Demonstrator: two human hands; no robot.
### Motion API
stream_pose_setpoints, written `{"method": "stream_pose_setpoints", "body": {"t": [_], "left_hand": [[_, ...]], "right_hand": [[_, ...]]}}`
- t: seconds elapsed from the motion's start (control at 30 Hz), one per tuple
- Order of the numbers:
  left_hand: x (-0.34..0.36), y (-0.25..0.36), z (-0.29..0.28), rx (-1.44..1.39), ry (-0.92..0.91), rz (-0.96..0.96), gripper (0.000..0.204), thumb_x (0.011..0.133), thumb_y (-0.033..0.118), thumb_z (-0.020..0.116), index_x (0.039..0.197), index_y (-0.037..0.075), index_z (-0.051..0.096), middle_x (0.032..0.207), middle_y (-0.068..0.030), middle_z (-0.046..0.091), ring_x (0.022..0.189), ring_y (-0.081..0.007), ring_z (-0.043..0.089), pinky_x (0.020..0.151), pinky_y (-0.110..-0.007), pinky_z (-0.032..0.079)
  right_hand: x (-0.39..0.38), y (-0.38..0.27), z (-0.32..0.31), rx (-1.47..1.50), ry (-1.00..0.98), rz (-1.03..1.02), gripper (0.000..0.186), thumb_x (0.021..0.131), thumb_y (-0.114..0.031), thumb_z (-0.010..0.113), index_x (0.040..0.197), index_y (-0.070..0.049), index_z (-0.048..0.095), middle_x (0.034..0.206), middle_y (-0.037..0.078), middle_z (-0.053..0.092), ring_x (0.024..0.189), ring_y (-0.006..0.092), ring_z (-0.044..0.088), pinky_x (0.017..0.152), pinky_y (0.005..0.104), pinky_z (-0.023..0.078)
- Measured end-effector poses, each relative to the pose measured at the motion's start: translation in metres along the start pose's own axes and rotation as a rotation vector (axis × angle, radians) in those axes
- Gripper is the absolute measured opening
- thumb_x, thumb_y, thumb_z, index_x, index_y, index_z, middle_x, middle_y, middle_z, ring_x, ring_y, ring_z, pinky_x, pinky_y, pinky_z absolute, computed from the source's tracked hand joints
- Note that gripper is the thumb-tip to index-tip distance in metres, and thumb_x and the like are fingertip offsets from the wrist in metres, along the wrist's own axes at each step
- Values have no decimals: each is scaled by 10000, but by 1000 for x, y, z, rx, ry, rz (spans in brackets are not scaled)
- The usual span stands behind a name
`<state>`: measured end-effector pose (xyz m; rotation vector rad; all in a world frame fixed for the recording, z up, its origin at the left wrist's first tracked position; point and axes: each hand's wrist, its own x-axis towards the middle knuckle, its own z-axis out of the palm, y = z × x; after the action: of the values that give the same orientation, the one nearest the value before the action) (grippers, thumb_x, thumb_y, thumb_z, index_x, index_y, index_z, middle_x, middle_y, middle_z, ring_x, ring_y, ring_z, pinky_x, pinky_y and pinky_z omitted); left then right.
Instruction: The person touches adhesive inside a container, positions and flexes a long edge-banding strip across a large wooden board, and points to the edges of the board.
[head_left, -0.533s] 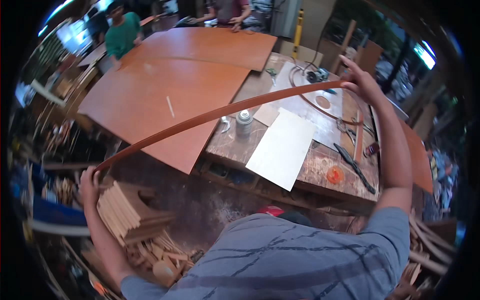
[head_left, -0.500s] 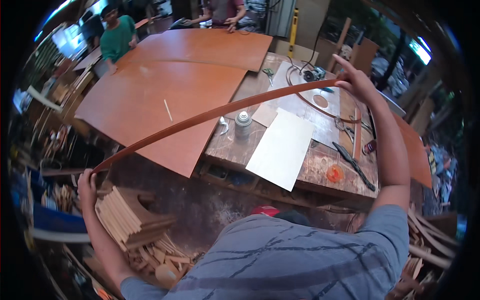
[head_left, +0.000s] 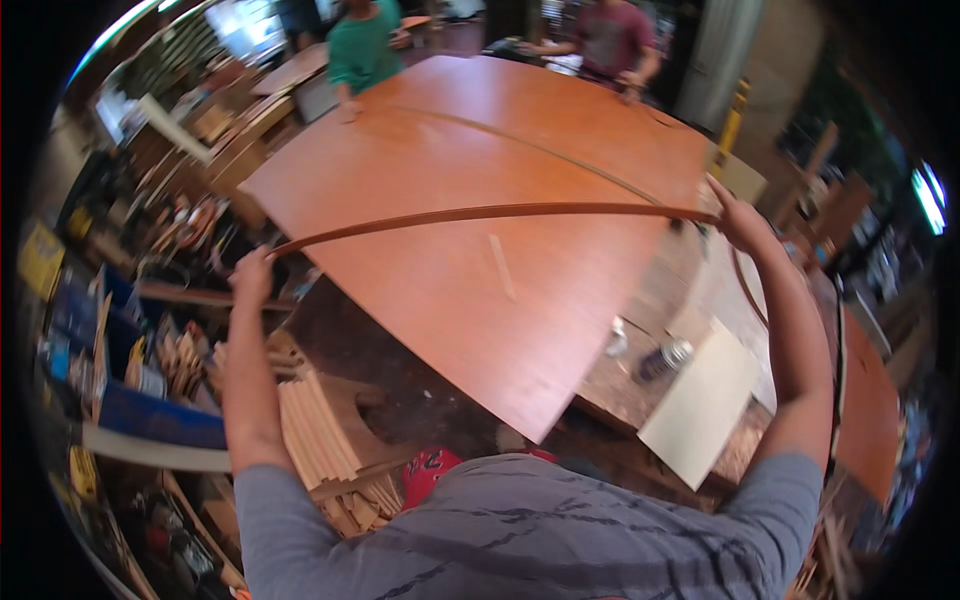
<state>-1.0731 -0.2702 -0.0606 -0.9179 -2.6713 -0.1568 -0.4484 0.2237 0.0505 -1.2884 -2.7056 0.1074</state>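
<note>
A long, thin brown strip (head_left: 490, 212) stretches between my hands, bowed slightly upward in the middle. My left hand (head_left: 252, 274) is closed on its left end, and my right hand (head_left: 741, 222) is closed round the right end. Behind and below the strip lie large orange-brown panels: a near panel (head_left: 430, 290) and a far panel (head_left: 580, 110), with a curved seam between them. On the near panel rests a small pale stick (head_left: 501, 266). Whether the strip touches the panels, I cannot tell.
A spray can (head_left: 665, 357) and a pale board (head_left: 702, 408) lie on the worn workbench (head_left: 622, 388) at right. Two people stand at the far side, one in a green shirt (head_left: 364, 48), one in a maroon shirt (head_left: 612, 42). Stacked wood pieces (head_left: 318, 425) sit low at left.
The view has turned left, so the panels appear farther right. My left hand has risen and the strip now runs nearly level. Both hands keep hold of it.
</note>
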Motion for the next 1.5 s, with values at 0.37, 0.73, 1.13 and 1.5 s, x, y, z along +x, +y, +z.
{"method": "stream_pose_setpoints", "body": {"t": [0.37,0.73,1.13,1.5], "left_hand": [[280,9,191,-198,-42,289,318,941,381,562,1005,94,685,1036,-167,661,1004,-357,609,890,-507,470],[422,86,304,-307,1,367,278,913,337,615,1001,80,674,1047,-132,646,1069,-326,559,926,-491,440],[544,137,383,-366,189,580,281,860,310,656,860,30,672,932,-169,646,938,-353,584,853,-486,451],[619,222,460,-633,245,727,114,869,119,634,911,17,605,936,-184,596,903,-385,559,809,-462,446]], "right_hand": [[106,1,174,-154,152,262,872,829,-191,729,1522,-166,200,1110,279,627,1026,447,608,820,482,487],[105,-69,229,-132,40,673,913,808,-30,651,1540,-142,118,952,272,659,823,443,640,719,507,479],[184,-111,288,371,443,829,520,835,-124,693,1311,-14,514,856,183,665,817,309,621,749,420,478],[237,-19,328,37,694,983,799,833,-127,734,1500,-161,296,987,206,619,920,363,599,834,450,476]]}}
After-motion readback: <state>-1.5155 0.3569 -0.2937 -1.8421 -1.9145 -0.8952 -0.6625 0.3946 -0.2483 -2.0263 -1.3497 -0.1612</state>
